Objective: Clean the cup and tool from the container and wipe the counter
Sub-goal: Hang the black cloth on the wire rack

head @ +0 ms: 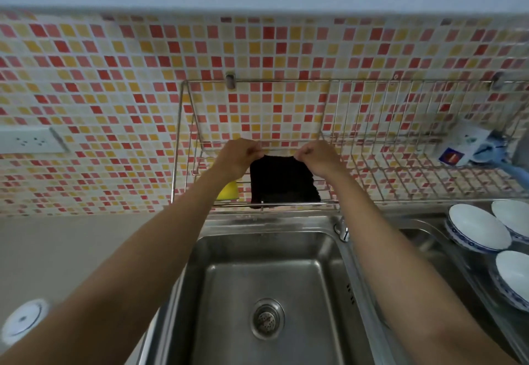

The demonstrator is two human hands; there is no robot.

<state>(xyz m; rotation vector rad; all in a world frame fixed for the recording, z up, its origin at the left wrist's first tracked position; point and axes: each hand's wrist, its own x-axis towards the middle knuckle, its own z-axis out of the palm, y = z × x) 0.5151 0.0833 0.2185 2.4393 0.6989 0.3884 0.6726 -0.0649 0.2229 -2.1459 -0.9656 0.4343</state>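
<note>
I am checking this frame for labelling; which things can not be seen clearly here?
Head view:
- yellow sponge: mostly hidden behind the left hand's forearm.
- packet in wire rack: print blurred.
- bowls: cut off by right edge.
- black cloth: top corners hidden inside both fists.

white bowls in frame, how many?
3, all right of the sink: one nearest the tap, one behind it at the frame edge, one nearer the camera. More may lie past the edge.
</note>
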